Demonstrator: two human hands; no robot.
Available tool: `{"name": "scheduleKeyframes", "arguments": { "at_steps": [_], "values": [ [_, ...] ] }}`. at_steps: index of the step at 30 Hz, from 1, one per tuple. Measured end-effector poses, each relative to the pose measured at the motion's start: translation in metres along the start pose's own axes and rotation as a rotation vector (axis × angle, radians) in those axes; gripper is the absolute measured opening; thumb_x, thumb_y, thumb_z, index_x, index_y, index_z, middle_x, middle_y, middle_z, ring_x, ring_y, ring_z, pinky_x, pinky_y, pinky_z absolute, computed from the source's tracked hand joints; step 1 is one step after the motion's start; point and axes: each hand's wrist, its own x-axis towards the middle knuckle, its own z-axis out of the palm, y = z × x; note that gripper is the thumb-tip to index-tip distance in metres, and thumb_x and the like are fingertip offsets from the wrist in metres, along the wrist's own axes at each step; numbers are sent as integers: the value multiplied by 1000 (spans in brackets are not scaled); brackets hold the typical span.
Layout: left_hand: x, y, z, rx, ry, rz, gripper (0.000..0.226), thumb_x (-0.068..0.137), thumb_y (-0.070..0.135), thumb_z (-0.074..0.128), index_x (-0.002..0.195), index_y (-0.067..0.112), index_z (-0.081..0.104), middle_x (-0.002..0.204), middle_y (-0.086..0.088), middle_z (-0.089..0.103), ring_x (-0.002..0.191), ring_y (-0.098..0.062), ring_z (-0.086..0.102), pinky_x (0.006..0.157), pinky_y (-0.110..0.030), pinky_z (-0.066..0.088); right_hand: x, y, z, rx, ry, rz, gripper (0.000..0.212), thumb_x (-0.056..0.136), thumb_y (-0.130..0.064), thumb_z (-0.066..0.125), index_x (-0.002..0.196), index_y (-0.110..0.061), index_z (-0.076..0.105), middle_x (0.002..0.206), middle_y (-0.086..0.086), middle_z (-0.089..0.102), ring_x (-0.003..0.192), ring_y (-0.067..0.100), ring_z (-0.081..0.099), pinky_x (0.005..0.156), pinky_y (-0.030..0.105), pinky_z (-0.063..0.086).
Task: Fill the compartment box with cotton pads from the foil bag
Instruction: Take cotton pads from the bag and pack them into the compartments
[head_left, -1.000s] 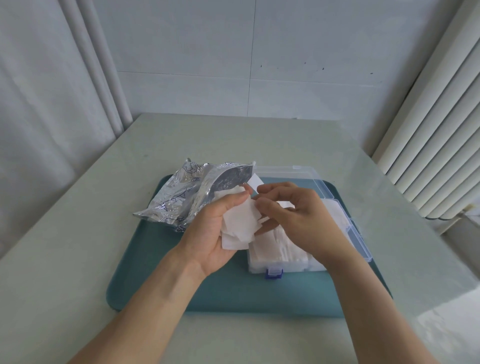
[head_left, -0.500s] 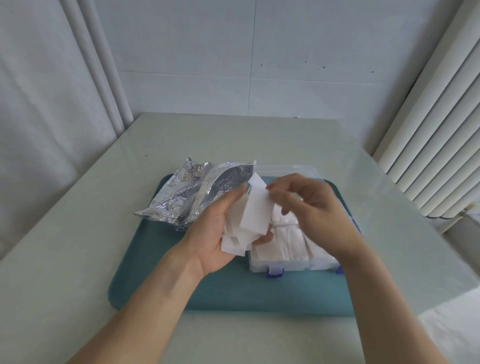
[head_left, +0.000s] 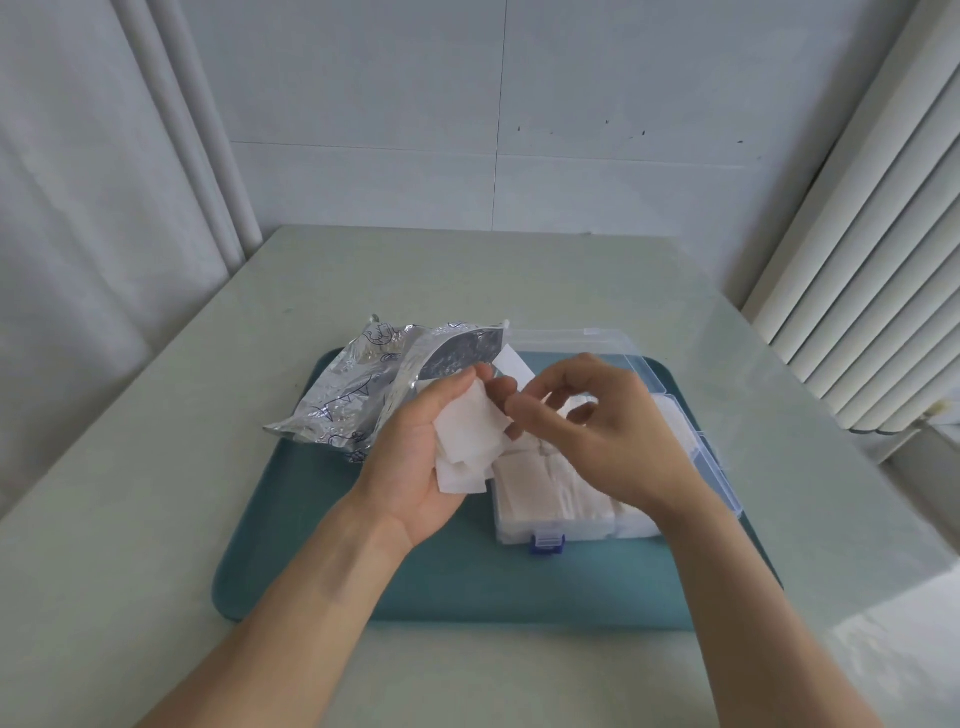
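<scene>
My left hand (head_left: 415, 467) holds a small stack of white square cotton pads (head_left: 467, 441) over the tray, thumb on top. My right hand (head_left: 608, 436) hovers over the clear compartment box (head_left: 550, 530). Its fingers are curled, and thumb and forefinger pinch the right edge of the top pad. The box has blue latches, and its open lid (head_left: 613, 343) lies back. White pads (head_left: 540, 488) fill its near compartments; my right hand hides the far ones. The crumpled silver foil bag (head_left: 363, 395) lies to the left, behind my left hand.
Box and bag sit on a teal tray (head_left: 311, 545) on a pale green table (head_left: 156, 493). A white radiator (head_left: 862, 270) runs along the right side and a curtain (head_left: 93, 234) hangs at the left. A tiled wall stands behind.
Half a second ago my right hand held one pad lifted off the stack. That pad is now out of sight and the hand is back at the stack's right edge. My left hand has stayed put.
</scene>
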Motion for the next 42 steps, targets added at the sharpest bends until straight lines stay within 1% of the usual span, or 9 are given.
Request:
{"name": "scheduleKeyframes", "arguments": {
  "at_steps": [3,7,13,17,20,25,32,38,42],
  "values": [
    [-2,-2,2,-14,-34,-5,13,82,18,59,84,10,69,86,-9,70,74,-25,72,70,-35,62,0,1,4,0,-49,17,10,83,-37,75,74,-33,75,95,-8,65,86,10,64,80,38,54],
    [-3,-2,2,18,-42,-19,17,84,20,58,79,14,74,84,-6,69,73,-21,70,75,-35,58,1,0,2,28,-74,19,16,86,-29,74,70,-29,74,94,-5,64,82,13,65,82,41,54],
    [-1,-2,0,76,-11,-44,10,80,25,65,79,21,74,83,-3,67,77,-20,66,83,-39,51,0,-1,1,55,-54,15,15,89,-24,67,75,-17,69,90,-5,64,76,5,59,74,27,47],
    [0,-5,-1,115,-55,-39,7,77,18,71,80,23,74,92,-9,69,85,-23,67,83,-37,55,-1,-2,4,73,-32,-23,19,87,-29,70,71,-19,67,86,-5,63,71,9,59,70,33,51],
    [2,-5,-5,151,-16,-16,17,74,12,73,87,22,70,91,-8,68,82,-23,68,78,-34,55,0,-1,4,46,-14,-19,20,85,-26,71,67,-20,66,87,-5,63,67,10,58,70,37,52],
    [2,-3,-4,210,53,-12,20,78,7,69,92,22,68,84,-6,70,71,-21,68,68,-31,53,2,2,2,-7,104,2,17,84,-26,66,68,-21,64,83,-9,61,66,5,55,66,25,43],
    [0,-3,-2,212,58,-18,20,69,18,75,86,24,67,81,-4,71,71,-20,68,63,-30,55,-3,-3,6,-1,-55,-33,17,88,-31,71,75,-21,70,85,-8,64,63,3,56,65,27,48],
    [1,-3,-3,222,151,-3,9,86,14,70,88,22,65,86,-12,73,72,-24,69,64,-34,55,-4,-1,2,-85,-108,-38,17,74,-44,80,82,-32,70,90,-12,69,77,7,65,66,25,51],
    [1,-2,-1,227,141,37,14,89,22,66,100,13,66,87,-17,74,71,-25,70,62,-32,57,-4,-2,7,-82,-63,-31,12,82,-34,79,79,-27,70,77,-14,71,66,6,65,61,22,52]
  ]
}}
